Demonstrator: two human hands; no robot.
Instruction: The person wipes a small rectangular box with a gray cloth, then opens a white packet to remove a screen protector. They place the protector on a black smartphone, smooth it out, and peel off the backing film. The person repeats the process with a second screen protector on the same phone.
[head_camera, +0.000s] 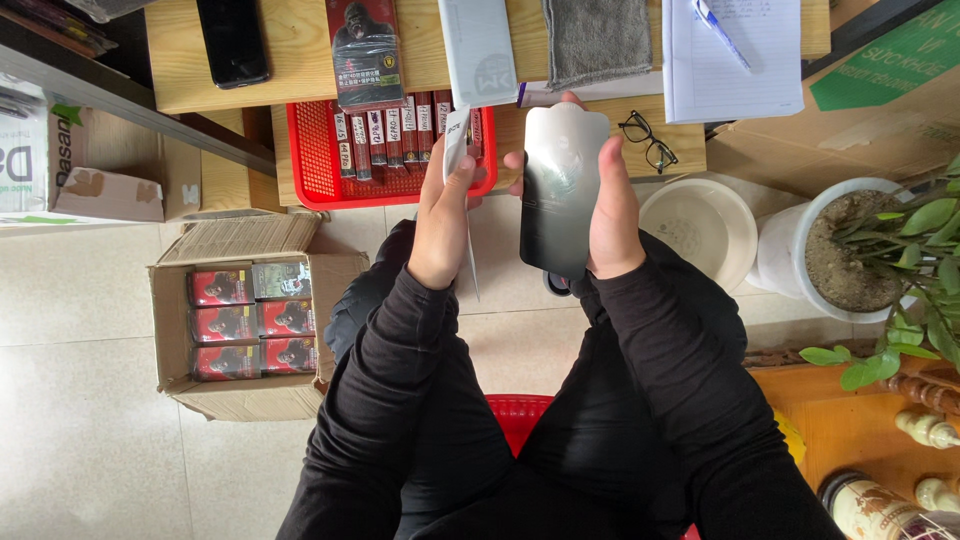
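Red flat packages (250, 320) fill the cardboard box (170, 330); more stand in the red basket (310, 150).

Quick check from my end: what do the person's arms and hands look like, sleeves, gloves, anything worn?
Both arms are in long black sleeves reaching the wrists. The left hand and right hand are bare: no gloves, and no rings or watch visible from this view.

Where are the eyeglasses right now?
In the head view, the black-framed eyeglasses lie on the wooden table to the right of the right hand, just below the white notepad and above the white bowl.
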